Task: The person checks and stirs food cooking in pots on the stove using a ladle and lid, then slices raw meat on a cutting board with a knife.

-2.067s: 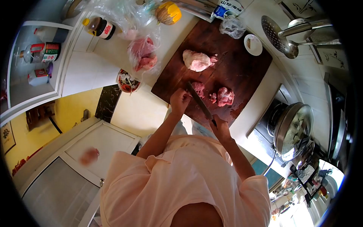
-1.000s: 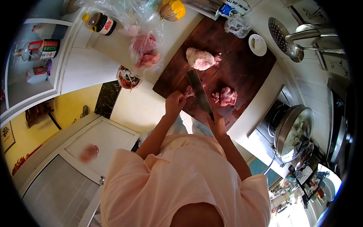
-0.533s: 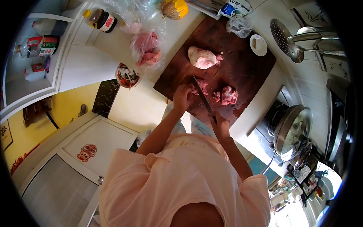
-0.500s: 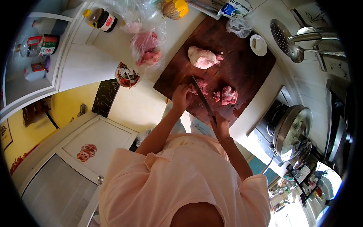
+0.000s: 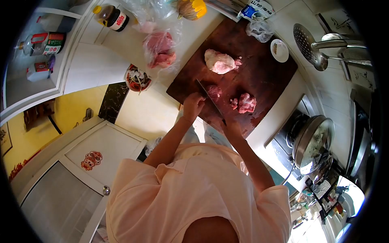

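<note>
On the dark wooden cutting board (image 5: 259,67), my right hand (image 5: 233,128) grips the handle of a kitchen knife (image 5: 211,102). Its blade slants up and left, along the left side of a small piece of red meat (image 5: 214,91). My left hand (image 5: 193,104) is closed, fingers curled at the meat's left end beside the blade; the fingertips are partly hidden. To the right lies another lump of red meat (image 5: 246,103). Farther up the board is a larger, pale, fatty chunk of meat (image 5: 219,61).
A small white dish (image 5: 279,50) and a crumpled plastic bag (image 5: 259,30) sit at the board's far right. Bagged meat (image 5: 160,50), a dark sauce bottle (image 5: 111,18) and a bowl of scraps (image 5: 137,79) are left. A lidded pan (image 5: 314,142) stands on the stove at right.
The knife's tip has swung left, so the blade now lies at the meat's left side instead of across it. My left hand stays close to the blade. The view has shifted slightly.
</note>
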Motion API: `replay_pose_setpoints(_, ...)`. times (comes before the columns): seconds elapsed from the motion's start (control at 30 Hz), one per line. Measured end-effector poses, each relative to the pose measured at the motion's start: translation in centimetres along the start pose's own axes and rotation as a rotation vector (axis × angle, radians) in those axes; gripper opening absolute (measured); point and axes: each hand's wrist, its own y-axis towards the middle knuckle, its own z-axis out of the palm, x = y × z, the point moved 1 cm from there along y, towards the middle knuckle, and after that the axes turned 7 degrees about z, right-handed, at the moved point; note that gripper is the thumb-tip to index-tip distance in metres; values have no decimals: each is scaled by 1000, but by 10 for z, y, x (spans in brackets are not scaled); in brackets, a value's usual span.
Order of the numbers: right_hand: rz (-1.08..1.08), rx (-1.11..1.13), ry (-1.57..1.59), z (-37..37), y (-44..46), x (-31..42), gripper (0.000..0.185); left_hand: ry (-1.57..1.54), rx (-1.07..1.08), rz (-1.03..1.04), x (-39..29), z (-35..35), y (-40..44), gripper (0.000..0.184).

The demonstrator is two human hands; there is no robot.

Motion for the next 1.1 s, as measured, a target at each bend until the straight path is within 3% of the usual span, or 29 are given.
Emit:
replay_pose_setpoints(0.1,-83,-86,55,13,17,16,26,-69,8,-75,5,-7,2,11)
replay_pose_setpoints(0.2,-128,-186,128,5,13,26,28,200,-9,-68,3,-24,1,16)
replay_pose_setpoints(0.3,-76,-90,151,6,4,11,30,207,-59,-73,-12,-36,5,25)
replay_pose_setpoints(0.4,-118,-138,136,3,4,14,29,142,-113,37,-28,-20,17,32)
replay_pose_setpoints(0.5,-135,-166,131,1,4,18,25,99,-27,-35,-23,-8,17,27)
replay_pose_setpoints(0.7,-26,-110,166,-2,-6,21,19,43,-114,77,0,0,10,13)
replay_pose_setpoints(1.0,-79,-174,30,28,37,29,24,43,-35,157,8,-5,11,14)
replay_pose_setpoints(1.1,4,-104,90,22,32,36,24,28,-42,140,7,-5,11,15)
